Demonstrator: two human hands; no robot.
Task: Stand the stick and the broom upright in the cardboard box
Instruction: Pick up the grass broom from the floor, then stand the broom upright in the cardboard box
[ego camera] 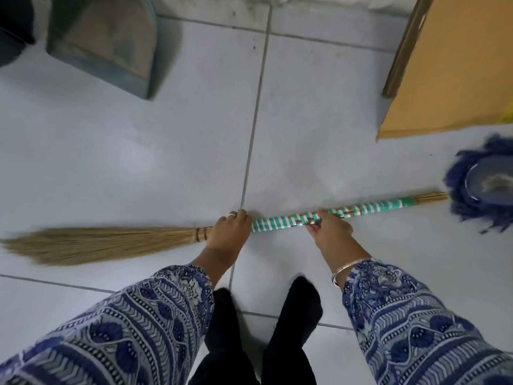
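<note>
A grass broom [91, 243] lies flat across the tiled floor, its straw head to the left and its handle, wrapped in green and white tape [361, 210], pointing right. My left hand [229, 232] is closed over the handle just right of the straw binding. Farther along the taped part, my right hand [329, 229] grips the handle too. The cardboard box [449, 65] stands at the upper right, with its near corner on the floor. I cannot make out a separate stick.
A blue mop head [483, 187] lies on the floor at the right edge, touching the broom's handle end. A dark green dustpan [105, 43] stands at the upper left beside a black object [14, 29]. My feet in black socks [263, 323] are just below the broom.
</note>
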